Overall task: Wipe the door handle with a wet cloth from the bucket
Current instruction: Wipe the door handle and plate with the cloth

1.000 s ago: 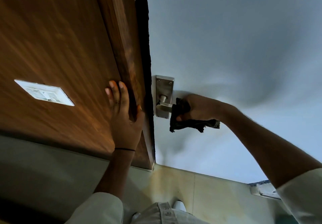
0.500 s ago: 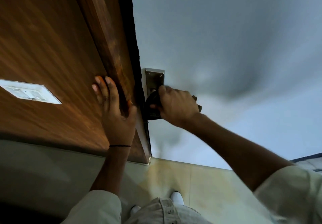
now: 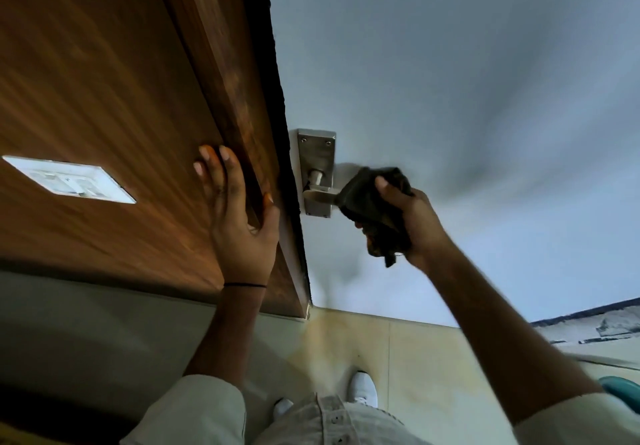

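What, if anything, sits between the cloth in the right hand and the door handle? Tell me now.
Nothing visible does. The right hand holds the dark cloth bunched over the outer end of the door handle, so cloth meets metal directly. The left hand rests flat on the wooden door frame, beside the handle and out of the way.

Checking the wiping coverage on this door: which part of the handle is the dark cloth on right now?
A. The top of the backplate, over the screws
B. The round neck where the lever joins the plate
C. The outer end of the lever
C: the right hand holds the dark cloth bunched over the outer end of the lever, while the backplate screws and the neck stay uncovered.
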A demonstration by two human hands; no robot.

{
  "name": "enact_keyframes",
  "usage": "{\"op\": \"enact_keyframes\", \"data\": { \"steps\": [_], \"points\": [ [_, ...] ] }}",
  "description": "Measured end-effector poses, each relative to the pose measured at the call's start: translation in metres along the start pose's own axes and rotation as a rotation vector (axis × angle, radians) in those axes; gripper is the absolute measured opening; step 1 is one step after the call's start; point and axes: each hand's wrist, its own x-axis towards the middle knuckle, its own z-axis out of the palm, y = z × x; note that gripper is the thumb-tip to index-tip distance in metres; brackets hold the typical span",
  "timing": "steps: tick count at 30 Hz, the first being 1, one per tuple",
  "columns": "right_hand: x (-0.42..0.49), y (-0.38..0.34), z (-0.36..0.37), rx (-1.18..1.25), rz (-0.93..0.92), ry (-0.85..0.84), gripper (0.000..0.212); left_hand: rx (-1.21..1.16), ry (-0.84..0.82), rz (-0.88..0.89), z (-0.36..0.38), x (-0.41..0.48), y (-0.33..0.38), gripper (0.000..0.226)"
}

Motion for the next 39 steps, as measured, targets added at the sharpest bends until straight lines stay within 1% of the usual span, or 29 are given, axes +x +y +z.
{"op": "enact_keyframes", "data": {
  "steps": [3,4,6,7,9,11,13,16,18,21,23,25,28,30,31,33,35,39],
  "points": [
    [-0.010,0.025,0.028,0.459,-0.021,0.092,0.057,0.002,-0.015,-0.014,-0.003,0.000,-0.002,0.082],
    [-0.012,0.033,0.036,0.567,-0.050,0.120,0.060,0.003,-0.018,-0.016,-0.003,0.000,-0.003,0.082],
    [-0.019,0.043,0.051,0.688,-0.111,0.149,0.061,0.010,-0.015,-0.012,-0.003,0.000,-0.003,0.082],
    [-0.022,0.047,0.056,0.701,-0.128,0.174,0.058,0.012,-0.016,-0.010,-0.003,0.000,-0.001,0.082],
    [-0.023,0.053,0.066,0.651,-0.143,0.251,0.053,0.002,-0.018,-0.006,-0.002,0.000,0.001,0.081],
    [-0.019,0.055,0.074,0.611,-0.152,0.303,0.056,-0.004,-0.018,-0.008,-0.002,0.001,0.000,0.081],
    [-0.013,0.054,0.077,0.612,-0.150,0.340,0.053,-0.004,-0.019,-0.006,-0.002,0.001,0.000,0.081],
    [-0.005,0.056,0.074,0.606,-0.134,0.315,0.035,-0.004,-0.017,-0.011,-0.002,0.001,0.001,0.080],
    [-0.004,0.060,0.070,0.581,-0.140,0.304,0.031,-0.005,-0.019,-0.012,-0.002,0.001,0.002,0.080],
    [-0.008,0.060,0.060,0.504,-0.174,0.318,0.045,0.000,-0.025,-0.001,-0.004,0.001,0.002,0.079],
    [-0.009,0.062,0.048,0.511,-0.204,0.314,0.051,0.007,-0.028,0.004,-0.005,0.001,0.001,0.079],
    [-0.010,0.063,0.038,0.579,-0.201,0.290,0.050,0.012,-0.028,0.005,-0.006,0.001,0.001,0.080],
    [-0.010,0.062,0.042,0.763,-0.116,0.233,0.050,0.010,-0.024,0.001,-0.004,0.001,0.001,0.080],
    [-0.009,0.064,0.050,0.899,-0.053,0.243,0.041,0.010,-0.021,0.000,-0.004,0.001,0.001,0.080],
    [-0.010,0.066,0.052,0.942,-0.038,0.238,0.036,0.011,-0.024,0.001,-0.004,0.001,0.001,0.079],
    [-0.013,0.069,0.053,0.979,-0.033,0.207,0.039,0.013,-0.029,0.001,-0.004,0.000,0.000,0.079],
    [-0.015,0.068,0.053,0.960,-0.034,0.174,0.038,0.013,-0.028,0.001,-0.004,0.001,0.001,0.079],
    [-0.003,0.067,0.069,0.773,-0.021,0.152,0.040,0.009,-0.026,-0.002,-0.004,0.001,0.002,0.079]
  ]
}}
